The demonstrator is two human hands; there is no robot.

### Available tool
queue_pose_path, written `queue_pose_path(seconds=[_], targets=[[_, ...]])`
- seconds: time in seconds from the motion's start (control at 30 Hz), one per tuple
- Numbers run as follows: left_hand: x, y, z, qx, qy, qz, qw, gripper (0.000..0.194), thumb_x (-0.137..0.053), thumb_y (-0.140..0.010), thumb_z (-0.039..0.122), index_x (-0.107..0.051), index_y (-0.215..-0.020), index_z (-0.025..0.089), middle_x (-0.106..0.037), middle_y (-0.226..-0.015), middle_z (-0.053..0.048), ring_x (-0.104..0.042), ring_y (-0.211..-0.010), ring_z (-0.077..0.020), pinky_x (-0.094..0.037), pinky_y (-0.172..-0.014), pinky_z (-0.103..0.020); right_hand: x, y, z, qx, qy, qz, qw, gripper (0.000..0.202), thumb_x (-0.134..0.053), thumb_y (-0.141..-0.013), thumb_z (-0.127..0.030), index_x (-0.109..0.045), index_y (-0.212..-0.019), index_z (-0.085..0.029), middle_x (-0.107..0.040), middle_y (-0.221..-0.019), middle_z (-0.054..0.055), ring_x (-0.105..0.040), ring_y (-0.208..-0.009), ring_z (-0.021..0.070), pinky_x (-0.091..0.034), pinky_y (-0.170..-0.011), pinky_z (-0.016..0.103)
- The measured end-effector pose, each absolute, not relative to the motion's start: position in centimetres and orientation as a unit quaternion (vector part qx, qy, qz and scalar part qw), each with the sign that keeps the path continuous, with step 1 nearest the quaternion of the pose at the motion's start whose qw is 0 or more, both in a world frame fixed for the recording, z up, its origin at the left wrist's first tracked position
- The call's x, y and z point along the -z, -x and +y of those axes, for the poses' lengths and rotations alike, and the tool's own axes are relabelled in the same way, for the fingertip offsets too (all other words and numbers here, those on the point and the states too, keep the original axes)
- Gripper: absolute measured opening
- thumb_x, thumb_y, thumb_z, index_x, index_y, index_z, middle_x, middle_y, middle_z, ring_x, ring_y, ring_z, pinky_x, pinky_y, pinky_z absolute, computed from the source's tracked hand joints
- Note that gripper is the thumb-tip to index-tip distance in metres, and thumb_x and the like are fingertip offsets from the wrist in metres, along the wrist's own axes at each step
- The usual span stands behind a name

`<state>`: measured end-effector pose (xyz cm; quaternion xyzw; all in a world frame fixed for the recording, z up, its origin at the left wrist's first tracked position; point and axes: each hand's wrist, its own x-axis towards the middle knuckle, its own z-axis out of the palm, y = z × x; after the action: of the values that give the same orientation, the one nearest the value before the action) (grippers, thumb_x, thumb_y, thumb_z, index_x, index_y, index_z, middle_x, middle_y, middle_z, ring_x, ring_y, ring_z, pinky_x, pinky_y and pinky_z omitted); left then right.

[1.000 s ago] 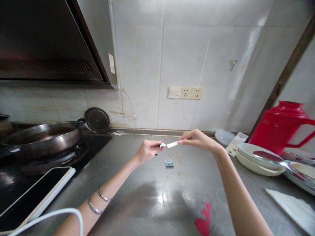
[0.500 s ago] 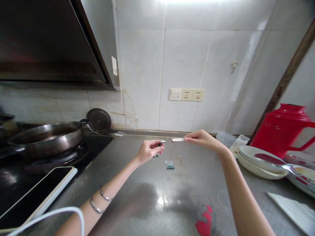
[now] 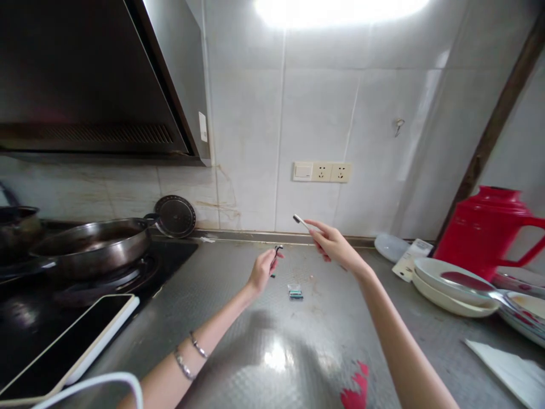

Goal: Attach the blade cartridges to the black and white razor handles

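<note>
In the head view, your left hand (image 3: 259, 274) reaches forward, fingers clamped on a slim dark tool (image 3: 276, 254); your right hand (image 3: 334, 244) bends inward at the wrist, fingers closed round a white-handled brush (image 3: 303, 222), bristles up and left. Both items are apart, above the counter (image 3: 238, 358). The hood label (image 3: 202, 126) is too small to read.

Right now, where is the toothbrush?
In the head view, the toothbrush is in the right hand, a little right of centre and below the wall sockets.
</note>
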<state>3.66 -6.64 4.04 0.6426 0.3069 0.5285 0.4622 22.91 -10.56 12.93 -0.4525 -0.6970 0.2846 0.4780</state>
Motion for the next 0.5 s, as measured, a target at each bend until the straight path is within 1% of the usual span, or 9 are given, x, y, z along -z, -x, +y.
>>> queue_pose_path(seconds=[0.1,0.2,0.33,0.4,0.5], targets=[[-3.3,-3.6,-6.4,-0.544,-0.64,0.301,0.451,0.041,-0.04,-0.08,0.051,-0.057,-0.078,0.014,-0.04,-0.055,0.003,-0.034,-0.048,-0.0078,-0.026,-0.046,-0.02,-11.9,-20.9,-10.3,-0.311,0.451,-0.671,0.5,0.055,-0.045,-0.079,-0.04,-0.043,-0.129,-0.018,-0.032,-0.052,-0.008,-0.029,-0.039,0.0054,-0.027,-0.029,0.014],[-2.5,-3.2,-6.6,-0.537,-0.649,0.298,0.448,0.037,-0.043,-0.08,0.05,-0.053,-0.075,0.015,-0.041,-0.056,0.003,-0.037,-0.051,-0.0083,-0.029,-0.049,-0.02,-10.2,-19.0,-10.3,-0.365,0.458,-0.618,0.525,0.056,-0.046,-0.078,-0.039,-0.04,-0.13,-0.019,-0.035,-0.056,-0.008,-0.029,-0.038,0.0042,-0.023,-0.029,0.013],[-1.7,-3.0,-7.3,-0.522,-0.659,0.289,0.458,0.035,-0.043,-0.081,0.05,-0.05,-0.075,0.016,-0.043,-0.054,0.004,-0.039,-0.049,-0.0087,-0.032,-0.05,-0.021,-7.5,-17.3,-10.8,-0.467,0.454,-0.565,0.506,0.057,-0.045,-0.078,-0.034,-0.037,-0.132,-0.021,-0.038,-0.059,-0.008,-0.025,-0.035,0.002,-0.017,-0.029,0.012],[-1.5,-2.9,-7.6,-0.521,-0.658,0.292,0.459,0.034,-0.044,-0.08,0.05,-0.049,-0.075,0.016,-0.044,-0.053,0.004,-0.04,-0.048,-0.0086,-0.032,-0.049,-0.021,-6.2,-16.9,-11.4,-0.474,0.46,-0.555,0.506,0.058,-0.045,-0.078,-0.034,-0.035,-0.134,-0.02,-0.037,-0.059,-0.008,-0.025,-0.035,0.0019,-0.018,-0.029,0.013],[-1.1,-2.7,-7.8,-0.531,-0.643,0.308,0.458,0.034,-0.047,-0.079,0.05,-0.049,-0.075,0.016,-0.043,-0.052,0.005,-0.038,-0.046,-0.0076,-0.029,-0.046,-0.02,-4.7,-16.3,-13.1,-0.448,0.475,-0.562,0.508,0.058,-0.044,-0.079,-0.035,-0.037,-0.134,-0.018,-0.036,-0.056,-0.008,-0.027,-0.034,0.003,-0.021,-0.028,0.014]])
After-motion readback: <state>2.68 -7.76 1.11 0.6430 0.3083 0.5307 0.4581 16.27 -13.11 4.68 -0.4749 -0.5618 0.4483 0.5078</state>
